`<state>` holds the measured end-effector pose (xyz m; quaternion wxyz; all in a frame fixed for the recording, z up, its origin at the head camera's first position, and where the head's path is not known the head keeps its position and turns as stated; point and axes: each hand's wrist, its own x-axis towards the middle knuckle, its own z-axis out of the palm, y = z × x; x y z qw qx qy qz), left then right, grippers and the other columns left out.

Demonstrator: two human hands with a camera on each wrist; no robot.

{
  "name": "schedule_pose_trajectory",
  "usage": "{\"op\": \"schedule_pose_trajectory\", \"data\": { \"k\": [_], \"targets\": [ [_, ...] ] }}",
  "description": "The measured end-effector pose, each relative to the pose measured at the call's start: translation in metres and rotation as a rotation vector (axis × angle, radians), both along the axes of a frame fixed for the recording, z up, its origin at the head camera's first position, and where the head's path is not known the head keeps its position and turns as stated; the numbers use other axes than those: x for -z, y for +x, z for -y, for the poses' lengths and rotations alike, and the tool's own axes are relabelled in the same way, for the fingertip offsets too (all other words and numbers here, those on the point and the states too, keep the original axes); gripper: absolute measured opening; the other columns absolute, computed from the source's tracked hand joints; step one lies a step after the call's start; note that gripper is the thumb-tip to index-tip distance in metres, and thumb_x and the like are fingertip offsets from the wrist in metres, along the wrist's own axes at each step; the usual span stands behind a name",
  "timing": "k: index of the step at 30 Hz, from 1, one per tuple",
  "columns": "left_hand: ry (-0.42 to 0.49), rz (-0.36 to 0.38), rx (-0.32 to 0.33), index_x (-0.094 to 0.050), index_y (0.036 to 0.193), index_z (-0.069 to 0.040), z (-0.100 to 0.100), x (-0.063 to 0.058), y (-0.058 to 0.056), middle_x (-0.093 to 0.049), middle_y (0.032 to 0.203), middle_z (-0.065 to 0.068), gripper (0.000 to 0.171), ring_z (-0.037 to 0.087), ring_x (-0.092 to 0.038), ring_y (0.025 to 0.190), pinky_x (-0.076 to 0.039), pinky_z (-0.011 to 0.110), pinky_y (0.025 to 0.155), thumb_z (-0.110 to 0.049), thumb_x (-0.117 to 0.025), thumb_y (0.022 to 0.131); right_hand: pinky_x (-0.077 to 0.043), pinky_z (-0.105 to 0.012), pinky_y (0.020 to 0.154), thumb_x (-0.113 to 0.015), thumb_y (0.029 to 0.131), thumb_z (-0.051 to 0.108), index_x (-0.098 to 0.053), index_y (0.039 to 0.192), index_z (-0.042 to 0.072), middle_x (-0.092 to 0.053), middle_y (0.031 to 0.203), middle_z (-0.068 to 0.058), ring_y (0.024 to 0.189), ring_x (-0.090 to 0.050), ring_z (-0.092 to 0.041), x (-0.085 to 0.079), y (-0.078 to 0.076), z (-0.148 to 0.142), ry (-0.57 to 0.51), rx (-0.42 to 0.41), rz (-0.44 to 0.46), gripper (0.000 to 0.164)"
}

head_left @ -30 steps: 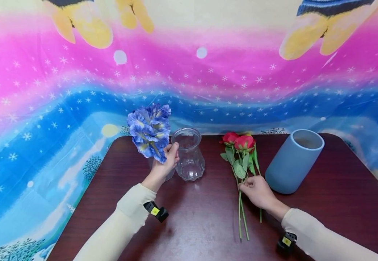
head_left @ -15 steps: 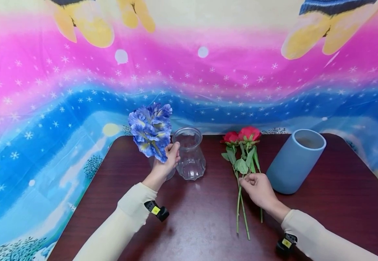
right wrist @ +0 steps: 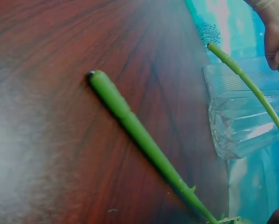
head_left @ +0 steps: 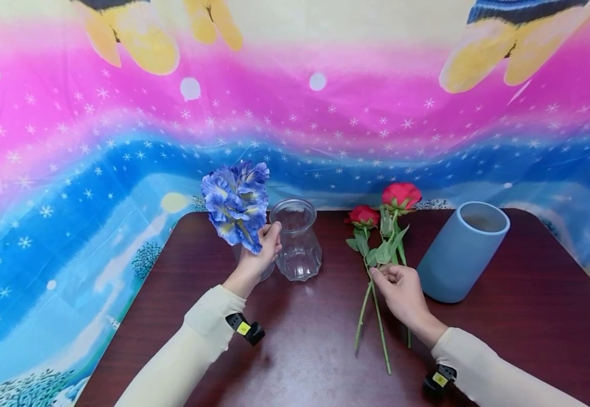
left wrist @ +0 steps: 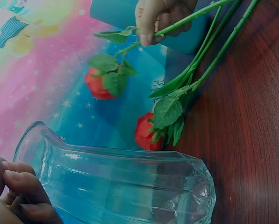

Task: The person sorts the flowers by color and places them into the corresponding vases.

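Observation:
My left hand (head_left: 260, 249) grips a blue-purple iris (head_left: 235, 200) upright over the table's left side; its stem is hidden behind the hand. Right beside those fingers stands a clear glass vase (head_left: 299, 257). My right hand (head_left: 404, 291) pinches the stem of a red rose (head_left: 400, 195), whose bloom is raised. In the left wrist view this rose (left wrist: 99, 84) hangs apart from a second red rose, which lies on the tabletop. That second rose (head_left: 363, 216) lies with its leaves just left of my right hand. Its green stem (right wrist: 148, 144) crosses the right wrist view.
A tall blue-grey vase (head_left: 460, 254) stands right of my right hand. Part of another clear glass vessel (head_left: 267, 273) shows behind my left wrist. A third green stem (head_left: 409, 337) lies beneath my right hand. A printed cloth (head_left: 295, 124) hangs behind the dark wooden table (head_left: 315, 350).
My right hand has lifted one rose off the other; its bloom has moved up and right, and its stem end has swung left. The left hand and the iris have stayed put.

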<state>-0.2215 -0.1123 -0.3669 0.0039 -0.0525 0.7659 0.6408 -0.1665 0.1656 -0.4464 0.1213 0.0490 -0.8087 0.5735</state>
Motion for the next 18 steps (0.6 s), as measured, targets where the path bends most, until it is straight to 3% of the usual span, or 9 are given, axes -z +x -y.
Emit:
{"op": "schedule_pose_trajectory", "data": {
  "k": [5,11,14,18],
  "targets": [
    [-0.005,-0.011,0.0,-0.048,0.064,-0.015,0.0,0.001,0.0,-0.049,0.056,-0.006,0.039,0.007,-0.049,0.053,-0.041,0.021,0.051,-0.026,-0.05,0.102,-0.029,-0.024,0.042,-0.066,0.096,0.004,-0.067,0.079,-0.007,-0.043,0.053,0.015,0.048,-0.033,0.002,-0.005,-0.002,0.009,-0.1,0.0,-0.099,0.02],
    [-0.011,-0.016,0.008,-0.047,0.064,-0.016,0.001,0.0,0.0,-0.048,0.055,-0.007,0.039,0.006,-0.047,0.051,-0.04,0.02,0.051,-0.026,-0.049,0.102,-0.035,-0.017,0.048,-0.065,0.096,0.002,-0.066,0.083,-0.011,-0.051,0.056,0.015,0.051,-0.042,0.003,-0.011,-0.006,0.019,-0.209,0.06,-0.113,0.017],
    [-0.008,-0.021,0.011,-0.046,0.064,-0.016,0.0,0.0,0.0,-0.047,0.054,-0.007,0.04,0.004,-0.044,0.049,-0.039,0.019,0.049,-0.026,-0.048,0.103,-0.036,-0.016,0.05,-0.065,0.096,0.002,-0.063,0.08,-0.012,-0.053,0.059,0.014,0.053,-0.044,0.002,-0.015,-0.009,0.023,-0.254,0.096,-0.138,0.021],
    [0.0,-0.016,0.011,-0.046,0.064,-0.016,0.0,0.0,0.0,-0.047,0.054,-0.006,0.04,0.004,-0.043,0.049,-0.038,0.019,0.048,-0.025,-0.049,0.103,-0.035,-0.016,0.051,-0.064,0.096,0.001,-0.06,0.074,-0.012,-0.052,0.061,0.012,0.055,-0.044,0.001,-0.021,-0.014,0.028,-0.301,0.126,-0.234,0.026]
  ]
}}
